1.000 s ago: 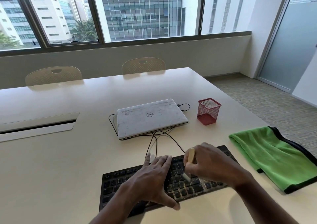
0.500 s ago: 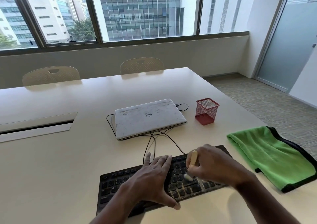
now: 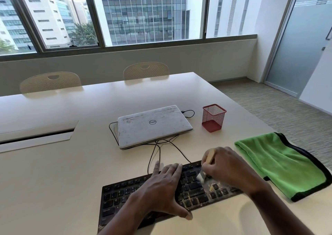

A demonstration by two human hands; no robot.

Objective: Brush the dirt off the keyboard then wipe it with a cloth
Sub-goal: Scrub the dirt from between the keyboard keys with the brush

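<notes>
A black keyboard (image 3: 118, 197) lies near the table's front edge, with yellowish crumbs scattered over its right half. My left hand (image 3: 161, 186) rests flat on the middle of the keys, fingers straight and thumb at the front edge. My right hand (image 3: 228, 166) grips a small brush (image 3: 209, 156) with a pale wooden handle. Its white bristles touch the keys at the upper right of the keyboard. A green cloth (image 3: 280, 162) with a black border lies flat on the table, to the right of the keyboard.
A closed white laptop (image 3: 152, 125) sits behind the keyboard, with black cables (image 3: 158, 150) trailing from it towards the keyboard. A red mesh pen holder (image 3: 213, 118) stands right of the laptop. Two chairs (image 3: 145, 71) face the table's far side. The table edge runs past the cloth.
My right hand has moved the brush up and to the right across the keys. My left hand has stayed flat on the keyboard.
</notes>
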